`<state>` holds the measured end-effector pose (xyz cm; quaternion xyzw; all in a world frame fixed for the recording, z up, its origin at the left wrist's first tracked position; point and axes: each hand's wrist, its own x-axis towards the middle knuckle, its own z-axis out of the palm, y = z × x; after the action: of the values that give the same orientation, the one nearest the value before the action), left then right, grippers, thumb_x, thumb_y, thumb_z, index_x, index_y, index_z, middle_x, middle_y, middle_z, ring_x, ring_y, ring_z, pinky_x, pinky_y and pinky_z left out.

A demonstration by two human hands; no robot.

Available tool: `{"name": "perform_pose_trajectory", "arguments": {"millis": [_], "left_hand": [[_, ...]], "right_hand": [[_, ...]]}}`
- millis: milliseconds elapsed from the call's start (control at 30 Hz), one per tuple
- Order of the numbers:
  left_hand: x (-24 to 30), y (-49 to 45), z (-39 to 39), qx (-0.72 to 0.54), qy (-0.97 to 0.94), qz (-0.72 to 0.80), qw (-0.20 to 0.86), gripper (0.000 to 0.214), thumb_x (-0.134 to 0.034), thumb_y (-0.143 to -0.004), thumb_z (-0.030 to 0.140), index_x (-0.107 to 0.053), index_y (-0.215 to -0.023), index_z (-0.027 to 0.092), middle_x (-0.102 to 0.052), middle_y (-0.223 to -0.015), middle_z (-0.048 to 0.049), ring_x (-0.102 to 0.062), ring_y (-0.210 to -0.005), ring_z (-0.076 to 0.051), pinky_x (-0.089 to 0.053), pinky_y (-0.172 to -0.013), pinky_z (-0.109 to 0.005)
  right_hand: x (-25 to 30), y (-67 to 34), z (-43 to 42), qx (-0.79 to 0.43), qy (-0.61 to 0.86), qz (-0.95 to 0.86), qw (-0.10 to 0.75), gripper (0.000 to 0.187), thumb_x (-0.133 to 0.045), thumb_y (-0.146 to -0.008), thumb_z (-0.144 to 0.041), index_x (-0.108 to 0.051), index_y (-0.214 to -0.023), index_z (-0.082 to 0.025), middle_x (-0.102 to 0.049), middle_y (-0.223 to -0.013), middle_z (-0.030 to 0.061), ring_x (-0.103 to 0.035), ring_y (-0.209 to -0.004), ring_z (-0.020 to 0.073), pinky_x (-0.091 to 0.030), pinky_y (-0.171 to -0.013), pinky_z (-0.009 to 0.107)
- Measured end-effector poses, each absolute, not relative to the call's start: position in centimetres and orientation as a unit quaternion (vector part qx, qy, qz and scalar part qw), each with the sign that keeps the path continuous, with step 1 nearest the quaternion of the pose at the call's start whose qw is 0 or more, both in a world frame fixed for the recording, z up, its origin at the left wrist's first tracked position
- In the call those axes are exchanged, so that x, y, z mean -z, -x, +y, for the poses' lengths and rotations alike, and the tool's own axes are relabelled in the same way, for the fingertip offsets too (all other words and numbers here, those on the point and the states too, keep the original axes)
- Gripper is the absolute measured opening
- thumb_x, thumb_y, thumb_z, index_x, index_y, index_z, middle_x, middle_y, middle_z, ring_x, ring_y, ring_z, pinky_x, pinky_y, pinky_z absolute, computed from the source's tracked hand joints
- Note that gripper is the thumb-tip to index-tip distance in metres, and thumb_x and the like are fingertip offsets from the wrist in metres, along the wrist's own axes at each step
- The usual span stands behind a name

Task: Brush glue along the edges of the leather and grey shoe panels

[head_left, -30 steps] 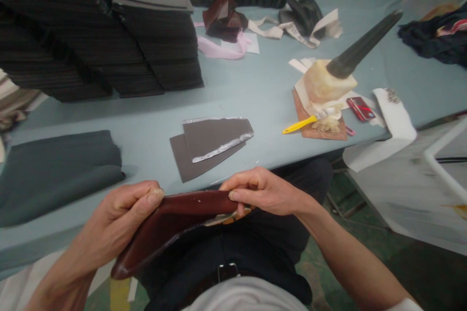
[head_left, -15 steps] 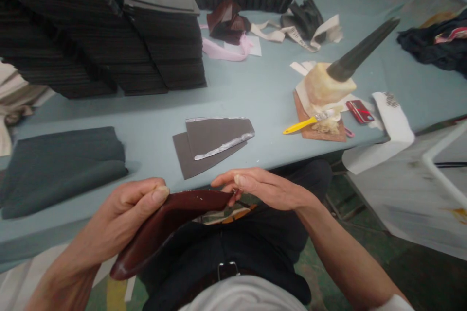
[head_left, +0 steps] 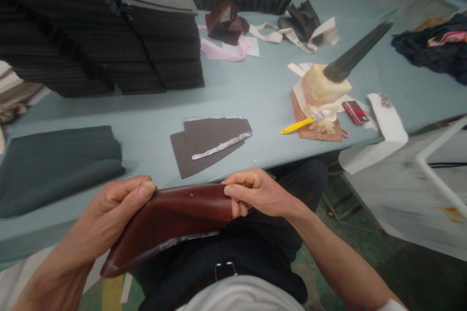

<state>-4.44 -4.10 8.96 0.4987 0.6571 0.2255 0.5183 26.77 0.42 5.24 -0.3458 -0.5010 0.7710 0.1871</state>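
A dark red-brown leather piece stretches between my hands over my lap, just off the table's front edge. My left hand pinches its upper left edge between thumb and fingers. At the upper right corner my right hand grips it, thumb on top. A whitish strip runs along the leather's lower edge. Beyond it on the table lie two overlapping grey-brown panels, the upper one with whitish strips on two sides. A yellow-handled brush rests farther right.
Tall stacks of dark sheets stand at the back left of the table. A folded dark green cloth lies at left. On the right are a pale block with a dark cone, a small red box and a curled white strip.
My right hand has closed on the leather's right corner, where its fingers were more extended before. The leather now faces up more, showing more of its surface and the whitish lower edge.
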Motion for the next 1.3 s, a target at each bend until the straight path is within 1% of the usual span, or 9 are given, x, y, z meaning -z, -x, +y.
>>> {"name": "perform_pose_trajectory", "arguments": {"millis": [233, 367, 467, 633, 733, 833, 1033, 1233, 1300], "left_hand": [[-9.7, 4.4, -4.0, -0.226, -0.505, 0.658, 0.511, 0.081, -0.057, -0.074, 0.098, -0.047, -0.056, 0.021, -0.038, -0.053, 0.0050, -0.035, -0.048, -0.009, -0.030, -0.042, -0.020], [-10.5, 3.0, -3.9, -0.226, -0.572, 0.616, 0.492, 0.073, -0.051, -0.089, 0.086, -0.046, -0.057, 0.021, -0.035, -0.054, 0.0059, -0.033, -0.046, -0.009, -0.029, -0.039, -0.020], [-11.4, 1.8, -3.7, -0.214, -0.636, 0.576, 0.466, 0.063, -0.048, -0.099, 0.068, -0.044, -0.057, 0.022, -0.037, -0.055, 0.0056, -0.036, -0.047, -0.008, -0.032, -0.041, -0.019], [-12.8, -0.6, -3.1, -0.208, -0.691, 0.525, 0.452, 0.053, -0.046, -0.103, 0.050, -0.043, -0.058, 0.022, -0.036, -0.053, 0.0064, -0.036, -0.045, -0.008, -0.031, -0.042, -0.019], [-12.8, -1.5, -2.8, -0.233, -0.687, 0.524, 0.447, 0.052, -0.048, -0.101, 0.050, -0.044, -0.058, 0.023, -0.036, -0.053, 0.0062, -0.036, -0.046, -0.009, -0.032, -0.043, -0.021], [-12.3, -1.5, -2.8, -0.232, -0.676, 0.540, 0.444, 0.054, -0.048, -0.101, 0.053, -0.043, -0.057, 0.023, -0.037, -0.054, 0.0053, -0.037, -0.047, -0.010, -0.033, -0.044, -0.021], [-12.5, 0.7, -3.5, -0.237, -0.604, 0.577, 0.496, 0.068, -0.050, -0.095, 0.077, -0.047, -0.056, 0.022, -0.038, -0.052, 0.0046, -0.035, -0.045, -0.010, -0.030, -0.040, -0.022], [-12.6, 1.3, -3.7, -0.286, -0.513, 0.623, 0.516, 0.075, -0.063, -0.081, 0.090, -0.048, -0.058, 0.021, -0.038, -0.052, 0.0057, -0.031, -0.045, -0.008, -0.025, -0.039, -0.020], [-12.3, 0.9, -3.6, -0.312, -0.500, 0.617, 0.522, 0.074, -0.067, -0.079, 0.089, -0.046, -0.059, 0.021, -0.038, -0.051, 0.0063, -0.031, -0.044, -0.007, -0.025, -0.039, -0.020]], "right_hand": [[-4.3, -29.1, 0.1, -0.751, 0.346, -0.522, 0.210, 0.038, -0.066, -0.104, -0.047, -0.074, -0.129, -0.019, -0.082, -0.120, 0.0111, -0.079, -0.090, 0.0139, -0.062, -0.076, 0.025], [-5.8, -28.9, -0.2, -0.606, 0.367, -0.664, 0.238, 0.036, -0.058, -0.107, -0.031, -0.071, -0.139, -0.023, -0.076, -0.137, 0.0091, -0.073, -0.125, 0.0197, -0.058, -0.107, 0.038], [-7.6, -27.3, 0.1, -0.512, 0.334, -0.726, 0.315, 0.042, -0.055, -0.110, -0.045, -0.067, -0.142, -0.022, -0.072, -0.144, 0.0111, -0.067, -0.134, 0.0231, -0.051, -0.118, 0.043], [-7.6, -22.5, 1.1, -0.435, 0.238, -0.788, 0.365, 0.062, -0.054, -0.101, -0.076, -0.072, -0.116, -0.019, -0.078, -0.111, 0.0099, -0.071, -0.107, 0.0224, -0.053, -0.102, 0.036], [-5.9, -20.7, 1.2, -0.462, 0.258, -0.782, 0.329, 0.055, -0.050, -0.105, -0.072, -0.065, -0.085, -0.022, -0.066, -0.077, 0.0004, -0.060, -0.072, 0.0144, -0.046, -0.074, 0.027], [-4.4, -20.9, 0.7, -0.460, 0.265, -0.788, 0.314, 0.055, -0.049, -0.109, -0.060, -0.051, -0.067, -0.023, -0.051, -0.063, -0.0026, -0.046, -0.060, 0.0121, -0.035, -0.063, 0.028], [-1.7, -25.3, -0.6, -0.478, 0.369, -0.740, 0.297, 0.046, -0.048, -0.107, -0.045, -0.054, -0.066, -0.023, -0.049, -0.059, -0.0035, -0.043, -0.056, 0.0119, -0.036, -0.062, 0.028], [1.2, -28.3, -1.5, -0.496, 0.483, -0.669, 0.271, 0.022, -0.058, -0.103, -0.035, -0.074, -0.104, -0.020, -0.068, -0.071, -0.0025, -0.060, -0.064, 0.0137, -0.043, -0.067, 0.026], [1.1, -28.2, -1.9, -0.508, 0.491, -0.657, 0.264, 0.018, -0.064, -0.099, -0.035, -0.075, -0.095, -0.021, -0.072, -0.076, -0.0002, -0.065, -0.074, 0.0160, -0.047, -0.075, 0.028]]}}
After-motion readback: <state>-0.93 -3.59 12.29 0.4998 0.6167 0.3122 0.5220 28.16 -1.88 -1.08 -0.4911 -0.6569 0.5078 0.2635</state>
